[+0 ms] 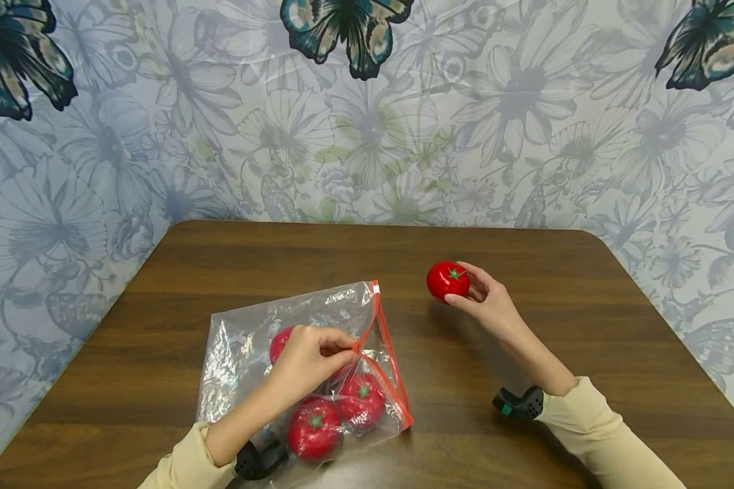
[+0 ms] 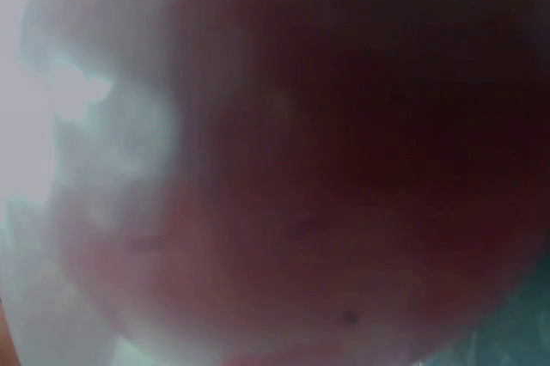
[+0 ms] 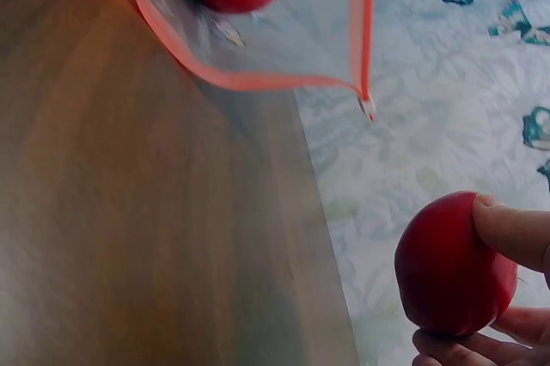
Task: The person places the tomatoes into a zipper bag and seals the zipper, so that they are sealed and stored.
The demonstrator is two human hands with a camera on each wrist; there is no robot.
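A clear zip bag (image 1: 238,353) with an orange-red zip edge lies on the table, its mouth facing right. My left hand (image 1: 308,356) pinches the upper lip of that mouth and lifts it, so the opening gapes. Several red tomatoes (image 1: 315,428) with green stem tops sit inside, one partly behind the left hand. To the right of the bag, my right hand (image 1: 486,299) holds another tomato (image 1: 448,280) between thumb and fingers, above the table. The right wrist view shows this held tomato (image 3: 451,267) and the gaping bag edge (image 3: 249,81). A blurred reddish round shape fills the left wrist view.
The brown wooden table (image 1: 495,248) has rounded far corners. Behind it hangs a pale floral backdrop (image 1: 367,156) with teal butterflies. Black wrist cameras (image 1: 518,403) sit on both wrists, the left one overlapping the bag's near edge.
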